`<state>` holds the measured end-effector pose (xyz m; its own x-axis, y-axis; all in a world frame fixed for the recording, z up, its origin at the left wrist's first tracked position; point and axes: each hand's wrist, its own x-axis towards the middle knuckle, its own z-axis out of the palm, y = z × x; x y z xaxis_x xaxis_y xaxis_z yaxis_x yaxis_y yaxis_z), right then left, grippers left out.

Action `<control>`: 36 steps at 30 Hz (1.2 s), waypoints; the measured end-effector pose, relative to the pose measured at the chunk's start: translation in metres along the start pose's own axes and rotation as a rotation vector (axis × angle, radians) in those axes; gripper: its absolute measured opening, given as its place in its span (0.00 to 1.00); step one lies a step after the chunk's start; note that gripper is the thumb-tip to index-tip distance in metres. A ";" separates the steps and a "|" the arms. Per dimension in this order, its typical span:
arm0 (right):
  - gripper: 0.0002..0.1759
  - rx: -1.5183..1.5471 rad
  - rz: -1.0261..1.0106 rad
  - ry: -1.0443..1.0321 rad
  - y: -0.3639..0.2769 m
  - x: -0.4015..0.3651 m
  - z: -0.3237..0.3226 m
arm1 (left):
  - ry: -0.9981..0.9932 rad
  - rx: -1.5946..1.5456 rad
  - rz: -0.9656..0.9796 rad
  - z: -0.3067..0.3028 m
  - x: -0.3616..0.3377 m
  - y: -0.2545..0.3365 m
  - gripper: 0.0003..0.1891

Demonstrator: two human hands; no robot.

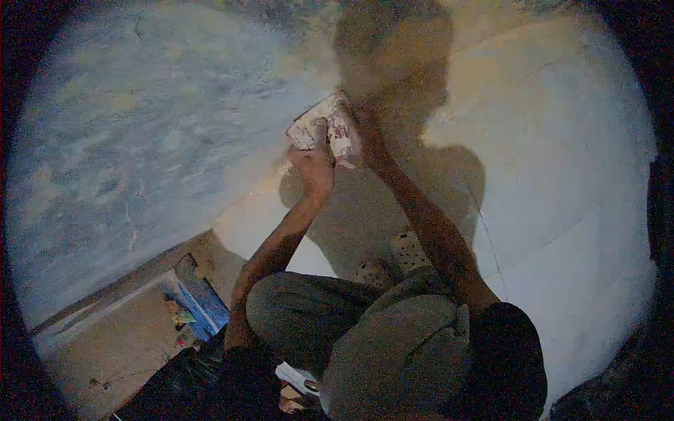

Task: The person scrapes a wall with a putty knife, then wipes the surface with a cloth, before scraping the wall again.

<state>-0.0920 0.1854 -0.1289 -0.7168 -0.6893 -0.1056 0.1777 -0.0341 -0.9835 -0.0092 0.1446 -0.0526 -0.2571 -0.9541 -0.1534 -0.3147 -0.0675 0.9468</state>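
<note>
The left hand (312, 163) is closed on the lower edge of a pale, red-marked rectangular piece (330, 109), with a digit laid across its face. The right hand (366, 146) is at the right edge of the piece; its fingers are too dim to tell how firmly they close. The piece is in front of the person, beyond the bent knees, its face tilted and one corner pointing up. For good control, support opposite edges evenly and keep the digit on the face light, so that the piece neither bends nor slips. A shadow (393, 42) falls beside the piece and over the right hand; angling the face toward the light should improve visibility. Keep both forearms relaxed, and keep the piece well apart from the blue item (201, 306) at lower left.
</note>
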 end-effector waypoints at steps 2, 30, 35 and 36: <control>0.24 -0.010 -0.016 0.007 -0.003 0.000 -0.001 | -0.077 -0.079 0.111 -0.002 0.005 -0.001 0.13; 0.24 -0.597 -0.281 -0.085 0.003 0.002 -0.022 | -0.266 -0.398 -0.472 -0.006 0.002 -0.006 0.22; 0.25 -0.331 -0.221 0.064 -0.015 0.000 -0.018 | -0.366 -0.508 -0.494 -0.010 0.006 -0.017 0.21; 0.26 -0.428 -0.279 -0.063 0.007 0.009 -0.020 | -0.380 -0.463 -0.486 -0.011 0.003 -0.012 0.21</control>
<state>-0.1102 0.1935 -0.1392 -0.6529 -0.7392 0.1653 -0.3158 0.0673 -0.9464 0.0038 0.1389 -0.0609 -0.5107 -0.6259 -0.5895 -0.0796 -0.6483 0.7573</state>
